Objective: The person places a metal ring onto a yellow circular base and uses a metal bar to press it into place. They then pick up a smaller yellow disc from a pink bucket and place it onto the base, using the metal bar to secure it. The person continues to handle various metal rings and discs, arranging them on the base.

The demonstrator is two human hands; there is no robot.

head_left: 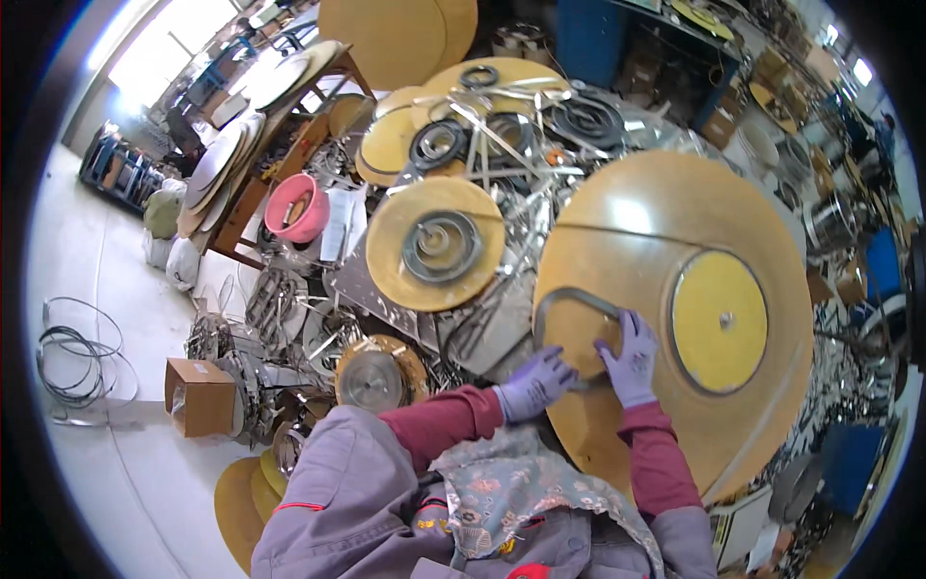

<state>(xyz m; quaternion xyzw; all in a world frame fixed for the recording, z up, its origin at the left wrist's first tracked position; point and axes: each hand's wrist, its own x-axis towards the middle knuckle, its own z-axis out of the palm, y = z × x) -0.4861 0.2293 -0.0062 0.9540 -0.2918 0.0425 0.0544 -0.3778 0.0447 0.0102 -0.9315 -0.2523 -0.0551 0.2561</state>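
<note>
A dark grey ring-shaped gasket with rounded corners lies on the large tan disc in front of me. My left hand, in a lilac glove, has its fingers curled on the ring's near left part. Also in a lilac glove, my right hand grips the ring's right side, thumb toward the inside and fingers over the outer edge. The stretches of ring under both hands are hidden. Right of my hands, a yellow round plate with a small knob at its centre is set on the same disc.
Left of the big disc is a smaller tan disc with stacked dark rings. A pink bucket stands beyond it. Metal strips and scraps cover the bench around them. A cardboard box and coiled wire are on the left floor.
</note>
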